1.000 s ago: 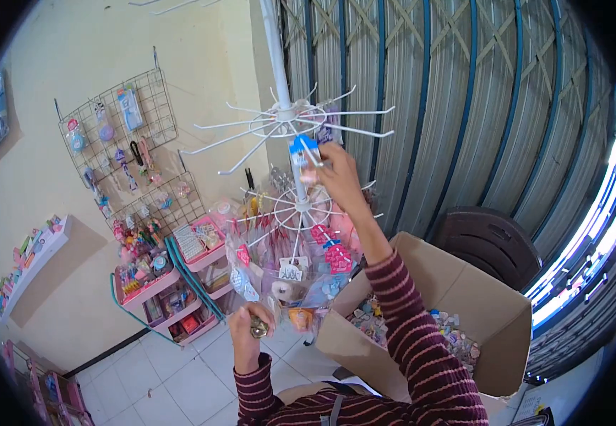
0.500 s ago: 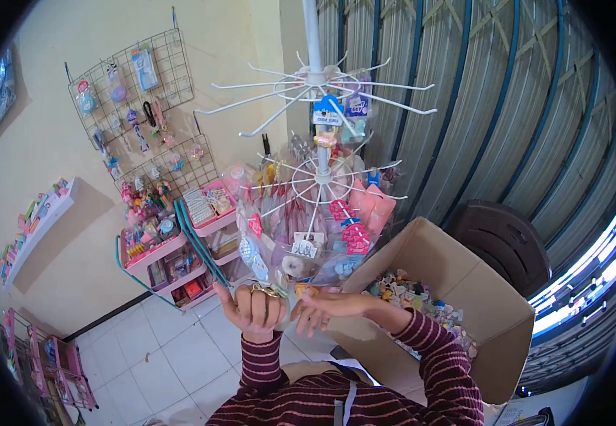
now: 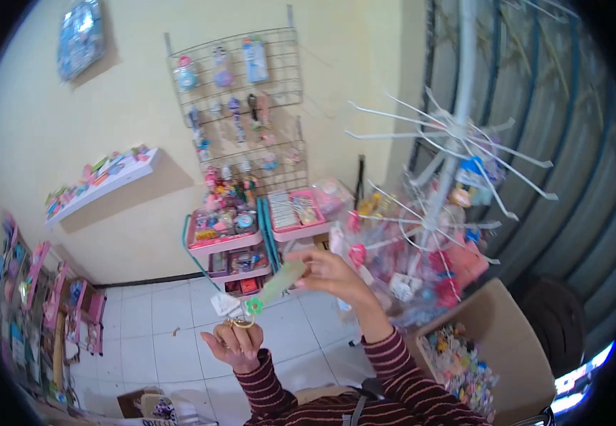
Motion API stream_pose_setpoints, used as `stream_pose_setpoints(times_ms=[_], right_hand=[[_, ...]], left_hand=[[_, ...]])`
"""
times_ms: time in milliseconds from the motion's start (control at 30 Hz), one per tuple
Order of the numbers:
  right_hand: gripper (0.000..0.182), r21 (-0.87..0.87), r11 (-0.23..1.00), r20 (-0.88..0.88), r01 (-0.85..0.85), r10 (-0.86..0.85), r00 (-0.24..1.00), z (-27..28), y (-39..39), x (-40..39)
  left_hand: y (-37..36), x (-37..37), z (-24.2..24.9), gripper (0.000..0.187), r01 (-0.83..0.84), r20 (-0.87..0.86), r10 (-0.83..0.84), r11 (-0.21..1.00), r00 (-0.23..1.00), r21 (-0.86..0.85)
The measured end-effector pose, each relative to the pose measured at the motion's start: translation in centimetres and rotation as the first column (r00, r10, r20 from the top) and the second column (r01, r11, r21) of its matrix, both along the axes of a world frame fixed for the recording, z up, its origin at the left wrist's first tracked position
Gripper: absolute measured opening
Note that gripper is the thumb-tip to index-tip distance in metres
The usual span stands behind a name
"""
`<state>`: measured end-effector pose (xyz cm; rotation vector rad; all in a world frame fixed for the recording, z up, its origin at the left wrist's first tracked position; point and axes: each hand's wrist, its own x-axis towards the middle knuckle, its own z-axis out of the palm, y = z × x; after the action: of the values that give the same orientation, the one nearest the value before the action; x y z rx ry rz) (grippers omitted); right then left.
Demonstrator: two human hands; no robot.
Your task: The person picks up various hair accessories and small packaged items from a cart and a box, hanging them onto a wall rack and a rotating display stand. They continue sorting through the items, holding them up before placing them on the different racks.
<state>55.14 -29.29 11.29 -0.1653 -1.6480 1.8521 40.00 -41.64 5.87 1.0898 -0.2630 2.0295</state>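
Observation:
My left hand [image 3: 235,345] is raised above the tiled floor, its fingers curled around gold-coloured rings [image 3: 240,324]. From these rings a green flower charm [image 3: 254,306] and a white tag [image 3: 227,305] stick up over the knuckles. Just up and to the right, my right hand [image 3: 333,275] pinches the end of a pale green, see-through strip [image 3: 281,282]. The strip's lower end points down to the flower charm and overlaps the area right above it.
A white rotating rack [image 3: 457,131] with bagged goods stands to the right. Below it is a cardboard box [image 3: 507,334] of small trinkets. Ahead are pink trolleys [image 3: 222,246] under a wire grid [image 3: 237,74]. A white shelf [image 3: 105,186] is on the left wall.
My view has turned left, so the rack and box now sit farther right. My right hand has lifted away from beside my left and now shows the pale green strip.

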Motion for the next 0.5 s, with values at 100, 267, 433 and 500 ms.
stream_pose_setpoints(times_ms=[100, 267, 433, 500], right_hand=[[0.033, 0.081, 0.996, 0.066, -0.025, 0.020, 0.998, -1.3, -0.1, -2.5], [0.019, 0.056, 0.997, 0.122, 0.058, -0.064, 0.990, -3.2, 2.3, -6.5], [0.016, 0.020, 0.982, 0.095, 0.189, -0.190, 0.977, -4.5, 7.4, -8.8], [0.020, 0.042, 0.955, 0.039, 0.294, -0.296, 0.954, -5.5, 10.2, -10.1]], left_hand=[[-1.2, -2.3, -1.1, 0.055, -0.080, -0.064, 0.069, 0.981, 0.996, -0.177], [-0.8, -4.2, -3.5, 0.050, -0.176, -0.077, 0.158, 0.856, 0.984, -0.487], [2.6, -6.4, -5.4, 0.043, -0.126, -0.024, 0.151, 0.711, 0.988, -0.691], [4.9, -7.5, -5.2, 0.041, -0.212, -0.168, 0.129, 0.604, 0.977, -0.768]])
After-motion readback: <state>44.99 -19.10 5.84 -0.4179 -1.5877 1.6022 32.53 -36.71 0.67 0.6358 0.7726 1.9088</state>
